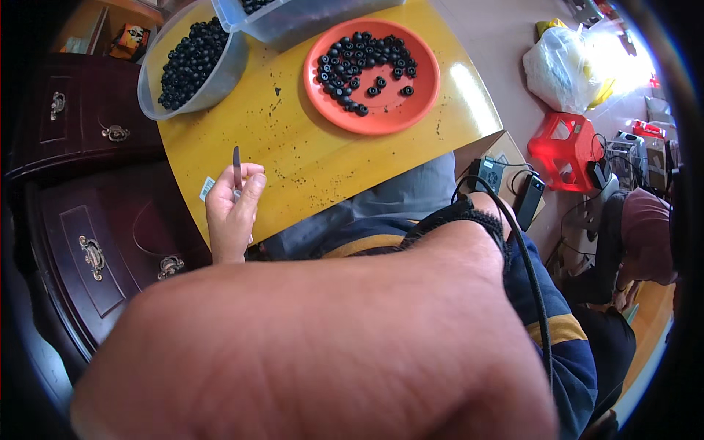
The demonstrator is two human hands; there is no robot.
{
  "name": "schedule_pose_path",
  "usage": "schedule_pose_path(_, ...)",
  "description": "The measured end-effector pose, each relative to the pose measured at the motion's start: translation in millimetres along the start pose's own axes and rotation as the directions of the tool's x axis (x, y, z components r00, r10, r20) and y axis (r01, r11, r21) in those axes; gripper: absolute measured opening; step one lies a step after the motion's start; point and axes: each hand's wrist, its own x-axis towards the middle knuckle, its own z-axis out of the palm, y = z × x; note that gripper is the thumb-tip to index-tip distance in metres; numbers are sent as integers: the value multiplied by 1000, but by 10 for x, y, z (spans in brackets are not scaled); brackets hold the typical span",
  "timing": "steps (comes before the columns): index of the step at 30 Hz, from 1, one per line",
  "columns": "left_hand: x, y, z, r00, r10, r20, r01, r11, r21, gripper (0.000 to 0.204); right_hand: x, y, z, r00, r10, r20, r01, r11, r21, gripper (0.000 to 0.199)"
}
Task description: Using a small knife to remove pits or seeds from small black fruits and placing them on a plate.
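Observation:
My left hand is over the left front part of the yellow table, closed around a small knife. The knife's narrow blade points up and away from the fingertips; its handle is mostly hidden in the grip. Very close to the camera, my right hand is raised and fills the lower middle. Its fingers are out of sight, so what it holds, if anything, does not show. Beyond the hands, an orange-red plate holds many small black rounded pieces, some with a hole.
A clear tub of black pieces stands at the table's far left, beside a translucent bin. Dark crumbs dot the yellow table. Dark wooden drawers flank the left. At right are a red stool, cables and another person.

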Motion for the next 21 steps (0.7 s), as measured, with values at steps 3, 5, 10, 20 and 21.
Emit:
schedule_pose_path(3,-64,-21,41,999,-18,27,19,999,-36,15,21,74,15,1000,-3,-21,3,1000,-29,21)
schedule_pose_path(5,-114,-30,66,999,-35,14,35,999,26,18,46,83,1,999,-10,-33,8,998,-60,21)
schedule_pose_path(10,-94,-42,112,998,20,64,-23,999,44,14,132,153,-22,999,-21,-34,16,987,-158,20)
schedule_pose_path(20,-122,-12,127,996,16,87,-22,997,75,12,214,197,-72,998,-47,-44,32,956,-293,18)
schedule_pose_path(21,-114,-2,93,996,-1,88,-3,998,56,13,208,191,-68,998,-51,-47,34,950,-311,18)
